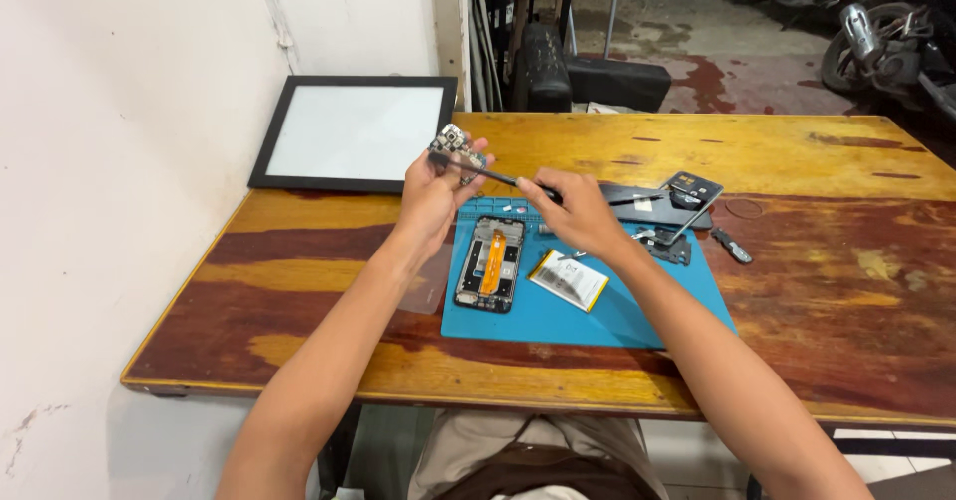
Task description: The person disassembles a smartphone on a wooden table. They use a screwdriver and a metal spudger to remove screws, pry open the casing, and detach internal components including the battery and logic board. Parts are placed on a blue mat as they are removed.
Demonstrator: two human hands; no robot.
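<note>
**Circuit board held up and worked with a slim tool above the opened phone**

The left hand [430, 199] is raised off the table, its fingers closed around a small circuit board [453, 146], pinching it by the edges so its component side faces up. The right hand [578, 213] has its fingers closed in a pen-like grip on a thin dark tool [493, 175], whose tip meets the board at about 9 o'clock from that hand. Whether the tip is prying, brushing or picking at a part is too small to tell.

Directly below, at 6 o'clock from the hands, an opened phone body [490, 263] with an orange flex strip lies on a blue work mat [597, 321]. Just beside it at 3 o'clock rests a flat battery [569, 280]. Further out at 2 o'clock sit a dark phone back cover [694, 189] and a few loose small parts. A black-framed white panel [354, 131] lies at 11 o'clock on the wooden table [817, 291].

The step in hand looks like detail work on the removed board, with the phone stripped and waiting. The next move seems to call for a steady left-hand pinch and very light pressure at the tool tip, since the board is held in the air with nothing bracing it.
</note>
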